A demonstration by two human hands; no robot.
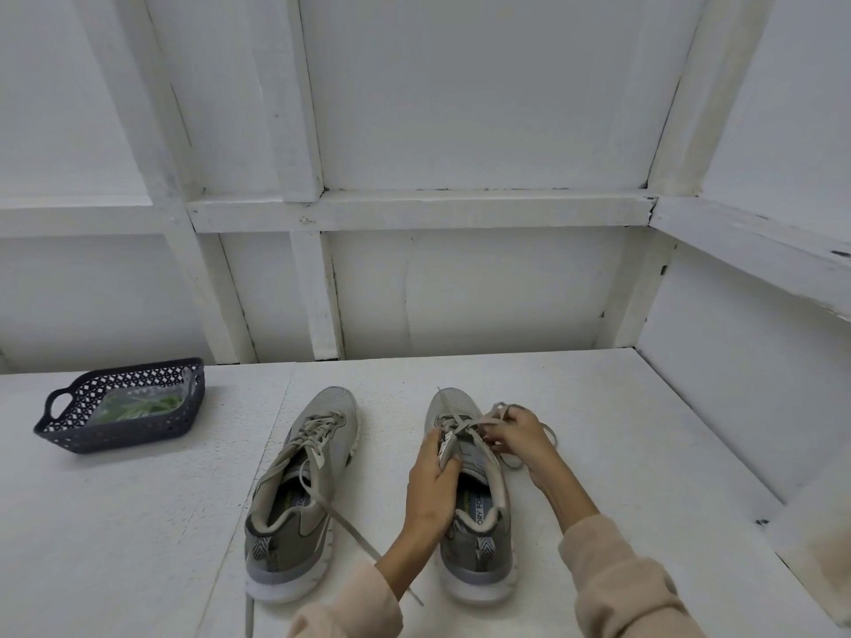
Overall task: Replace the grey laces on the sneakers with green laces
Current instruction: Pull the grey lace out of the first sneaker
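A white panelled wall (460, 108) with raised wooden battens stood in front of you, and below it the white table (598, 453) ran across your whole view. On that table, straight ahead of you, the two grey sneakers sat side by side and a little apart, toes pointing away from you and heels toward you. The left sneaker (299, 499) stood untouched, and the right sneaker (476, 541) was the one between your hands. Well off to your left, near the wall, a dark perforated basket (115, 437) with a loop handle rested on the table, and inside it the green laces (142, 407) lay in what looked like a clear bag. Your left hand (433, 481) came over the inner side of the right sneaker, its fingers curled round the tongue and gripping it. Your right hand (520, 435) was at the upper eyelets on the outer side, its fingers pinching the grey lace (479, 423) of that shoe, with a slack loop of it lying on the table just beside your wrist. The other grey lace (340, 518) was threaded through the left sneaker but untied, one end trailing out toward you across the table and passing under your left pale pink sleeve (350, 605).
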